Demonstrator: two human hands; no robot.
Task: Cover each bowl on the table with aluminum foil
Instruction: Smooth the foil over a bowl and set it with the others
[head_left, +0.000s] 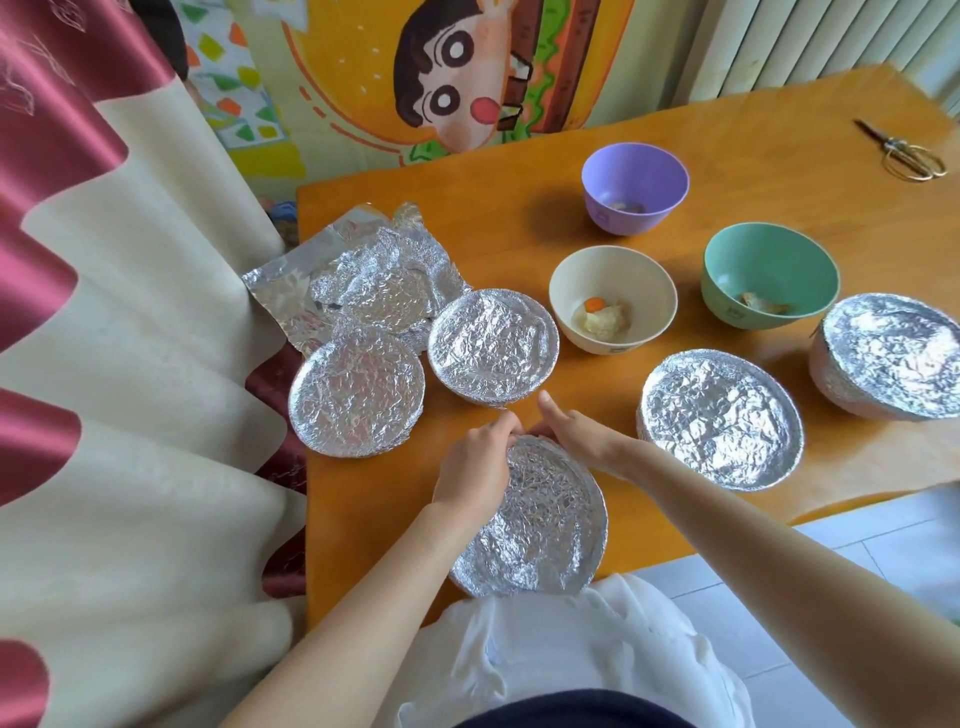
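A foil-covered bowl (540, 525) stands at the table's near edge. My left hand (475, 467) and my right hand (576, 434) both grip its far rim, fingers curled over the foil. Other foil-covered bowls stand at the left (358, 395), centre (493, 348), right (722, 418) and far right (893, 356). Three bowls stand uncovered: a cream one (613, 299) with food, a green one (769, 275) and a purple one (634, 187). Loose crumpled foil sheets (358, 275) lie at the table's left edge.
The orange wooden table (519, 223) holds scissors (904, 150) at its far right corner. A red and cream curtain (130, 312) hangs along the left side. A cartoon poster (457, 78) stands behind the table.
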